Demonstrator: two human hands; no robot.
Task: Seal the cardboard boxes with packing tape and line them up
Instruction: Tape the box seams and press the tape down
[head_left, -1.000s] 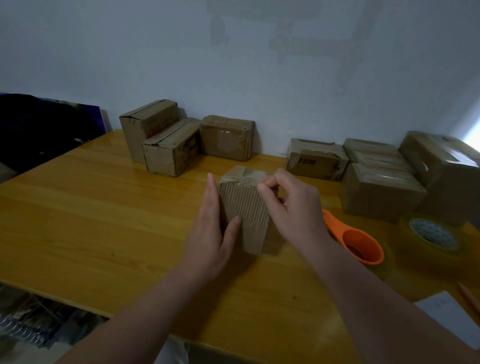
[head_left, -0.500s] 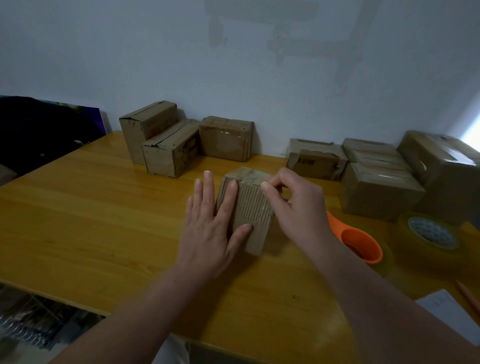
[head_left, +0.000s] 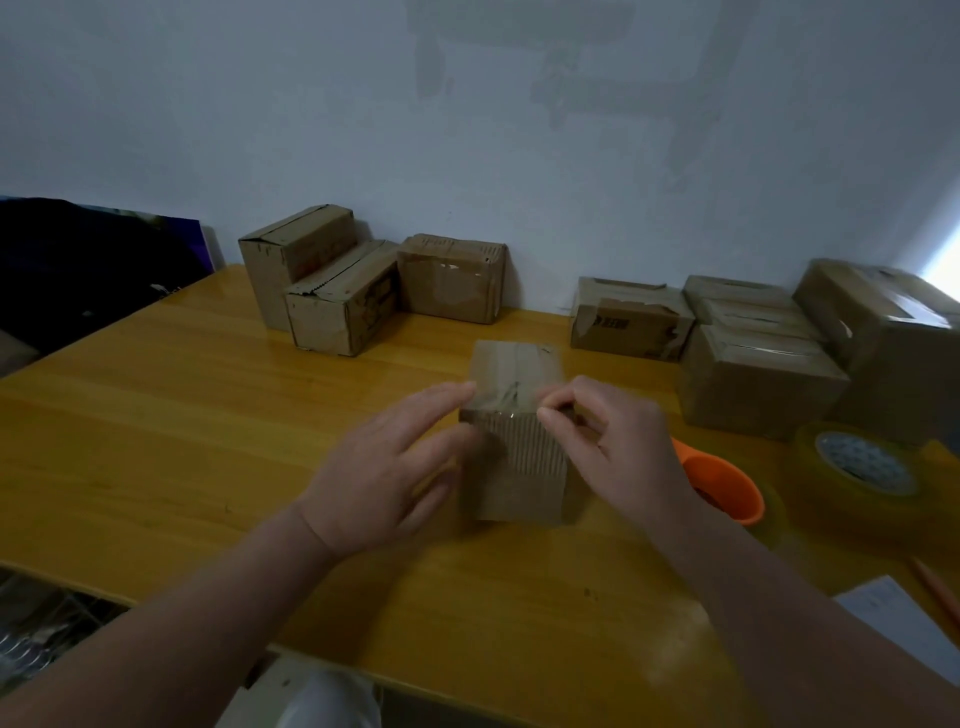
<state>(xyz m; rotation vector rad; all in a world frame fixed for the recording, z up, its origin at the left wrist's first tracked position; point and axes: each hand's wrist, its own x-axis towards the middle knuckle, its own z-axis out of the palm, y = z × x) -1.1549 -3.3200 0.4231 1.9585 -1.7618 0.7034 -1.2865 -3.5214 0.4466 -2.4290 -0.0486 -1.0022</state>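
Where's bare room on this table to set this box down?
Bare tabletop lies left of the left hand, in front of the three back-left boxes. A gap along the wall separates them from the right-hand boxes. Right of the small box: crowded by tape dispenser, tape roll.

No wording is legible on the worktop (head_left: 156, 441): dark print on the taped box (head_left: 631, 325) by the wall, and on the side of the left box (head_left: 337, 317), is too blurred.
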